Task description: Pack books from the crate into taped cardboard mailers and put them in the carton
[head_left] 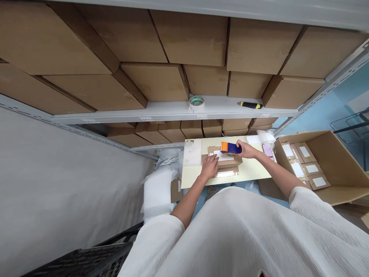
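Note:
A small cardboard parcel with a white label lies on the pale yellow table. My left hand rests flat on the parcel's left end, fingers spread. My right hand is closed around the handle of a blue and orange tape dispenser, which sits on the parcel's far right part. Clear tape shows along the parcel's near edge.
A large open carton with several labelled parcels stands at the right. A pink phone lies on the table. On the shelf above are a tape roll and a yellow-black knife, among stacked cardboard boxes. White foam sheets lie at the left.

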`<action>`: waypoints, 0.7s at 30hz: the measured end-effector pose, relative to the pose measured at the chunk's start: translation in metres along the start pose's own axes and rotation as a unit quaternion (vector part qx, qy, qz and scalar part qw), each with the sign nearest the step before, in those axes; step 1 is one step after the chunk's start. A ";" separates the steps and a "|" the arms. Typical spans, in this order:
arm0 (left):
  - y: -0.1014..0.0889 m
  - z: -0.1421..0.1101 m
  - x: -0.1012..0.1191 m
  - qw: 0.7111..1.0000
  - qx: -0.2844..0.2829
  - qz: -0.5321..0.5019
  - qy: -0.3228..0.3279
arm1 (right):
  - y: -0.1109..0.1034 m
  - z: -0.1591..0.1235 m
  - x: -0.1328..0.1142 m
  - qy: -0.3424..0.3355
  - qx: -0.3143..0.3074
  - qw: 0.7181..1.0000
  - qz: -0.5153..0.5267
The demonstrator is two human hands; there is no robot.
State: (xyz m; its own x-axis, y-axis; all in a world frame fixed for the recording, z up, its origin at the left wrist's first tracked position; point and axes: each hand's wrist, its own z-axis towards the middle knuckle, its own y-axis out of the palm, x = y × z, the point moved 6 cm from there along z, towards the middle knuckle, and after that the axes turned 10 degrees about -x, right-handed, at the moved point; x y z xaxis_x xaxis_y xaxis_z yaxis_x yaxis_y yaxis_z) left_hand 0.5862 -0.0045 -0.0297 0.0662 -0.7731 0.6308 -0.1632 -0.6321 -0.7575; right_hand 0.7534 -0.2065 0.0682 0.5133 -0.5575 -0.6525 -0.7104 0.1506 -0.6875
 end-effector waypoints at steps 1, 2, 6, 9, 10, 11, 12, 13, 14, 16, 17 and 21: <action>-0.004 0.003 0.000 1.000 0.011 -0.028 -0.009 | -0.001 -0.001 0.003 0.002 0.000 1.000 0.006; -0.010 0.007 0.000 0.997 0.029 -0.065 -0.023 | -0.001 -0.003 0.006 0.002 0.001 1.000 0.011; -0.035 0.028 -0.001 0.943 0.130 -0.290 -0.097 | -0.002 -0.007 0.010 -0.008 0.008 1.000 0.029; -0.044 0.046 0.008 0.891 0.131 -0.416 -0.125 | -0.002 -0.010 0.009 -0.007 0.010 0.999 0.039; -0.045 0.050 0.012 0.883 0.119 -0.436 -0.131 | -0.002 -0.010 0.008 -0.005 0.010 0.999 0.041; -0.046 0.053 0.016 0.876 0.108 -0.449 -0.137 | -0.002 -0.011 0.008 -0.004 0.010 0.999 0.043; -0.047 0.056 0.020 0.871 0.099 -0.458 -0.144 | -0.002 -0.011 0.007 -0.003 0.010 0.999 0.043; -0.047 0.057 0.023 0.867 0.094 -0.466 -0.150 | -0.003 -0.011 0.007 -0.004 0.009 0.999 0.043; -0.047 0.058 0.025 0.862 0.092 -0.474 -0.156 | -0.003 -0.012 0.007 -0.005 0.009 0.999 0.042; -0.048 0.059 0.028 0.856 0.094 -0.482 -0.162 | -0.004 -0.012 0.007 -0.008 0.010 0.999 0.036; -0.049 0.059 0.029 0.855 0.094 -0.484 -0.163 | -0.004 -0.012 0.007 -0.010 0.011 0.999 0.033; -0.051 0.059 0.025 0.858 0.097 -0.479 -0.158 | -0.001 -0.013 0.009 -0.004 0.008 1.000 0.020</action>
State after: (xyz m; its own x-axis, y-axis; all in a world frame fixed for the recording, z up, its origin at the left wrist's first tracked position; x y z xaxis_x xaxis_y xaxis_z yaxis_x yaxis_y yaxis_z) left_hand 0.6543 0.0052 0.0151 0.3482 0.1494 0.9255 0.2799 -0.9588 0.0494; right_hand 0.7524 -0.2220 0.0666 0.4887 -0.5449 -0.6813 -0.7223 0.1853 -0.6663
